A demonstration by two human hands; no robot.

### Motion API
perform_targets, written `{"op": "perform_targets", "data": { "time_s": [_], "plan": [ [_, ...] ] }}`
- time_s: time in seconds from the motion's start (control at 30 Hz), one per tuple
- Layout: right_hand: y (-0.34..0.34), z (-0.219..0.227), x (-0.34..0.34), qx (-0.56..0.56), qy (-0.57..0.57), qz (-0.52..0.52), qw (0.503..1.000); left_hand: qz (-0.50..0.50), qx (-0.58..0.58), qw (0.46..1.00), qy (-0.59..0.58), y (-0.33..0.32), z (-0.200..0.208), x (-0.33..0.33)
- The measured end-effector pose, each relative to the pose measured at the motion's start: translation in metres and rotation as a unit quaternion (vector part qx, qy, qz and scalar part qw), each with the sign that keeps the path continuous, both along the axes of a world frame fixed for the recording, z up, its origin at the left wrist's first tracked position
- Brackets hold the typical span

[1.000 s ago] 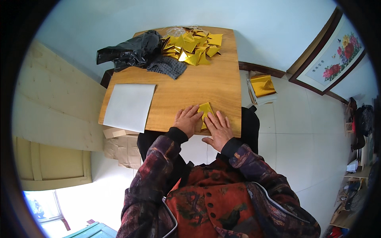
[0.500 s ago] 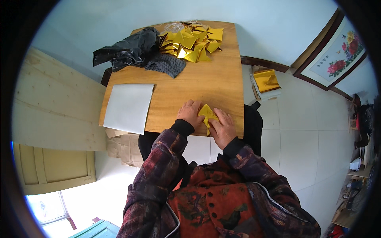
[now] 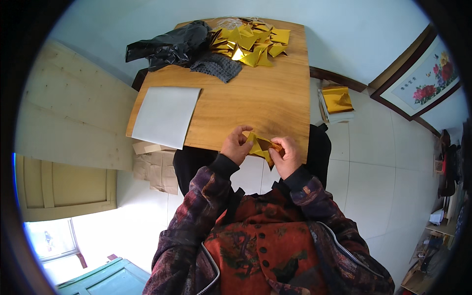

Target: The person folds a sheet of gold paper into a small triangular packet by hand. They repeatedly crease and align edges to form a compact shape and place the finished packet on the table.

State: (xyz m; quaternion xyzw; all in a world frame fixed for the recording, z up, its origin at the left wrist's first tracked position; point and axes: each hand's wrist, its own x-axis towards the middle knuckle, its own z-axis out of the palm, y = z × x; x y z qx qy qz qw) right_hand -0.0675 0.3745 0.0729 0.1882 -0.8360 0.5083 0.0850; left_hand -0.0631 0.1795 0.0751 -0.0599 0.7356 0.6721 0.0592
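Note:
At the table's near edge I hold a folded piece of gold foil paper (image 3: 261,146) between both hands. My left hand (image 3: 237,145) pinches its left side, thumb and fingers on the paper. My right hand (image 3: 287,156) grips the right side, with the thumb toward the middle. The piece is partly opened out, with a dark hollow showing between its folds and a point hanging toward me. On the far part of the wooden table (image 3: 246,103) lies a heap of folded gold paper pieces (image 3: 250,43).
Left of the heap lie a black plastic bag (image 3: 172,46) and a dark textured cloth (image 3: 216,67). A grey-white sheet (image 3: 166,116) covers the table's left side. On the floor at right sits a stack of gold paper (image 3: 337,100). Flattened cardboard (image 3: 156,169) lies below left.
The gold paper lay nearly flat on the table under both hands. Now it is lifted and spread open between them. The whole view has shifted slightly.

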Motion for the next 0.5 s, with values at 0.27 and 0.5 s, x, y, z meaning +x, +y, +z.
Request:
{"op": "perform_targets", "data": {
  "time_s": [0.27,0.5],
  "plan": [
    [0.011,0.005,0.005,-0.308,-0.313,0.171,0.882,-0.044,0.046,0.997,-0.031,-0.006,0.023,0.026],
    [0.03,0.02,-0.007,-0.402,-0.497,0.27,0.72,-0.182,0.117,0.975,-0.038,-0.019,0.04,0.039]
  ]
}}
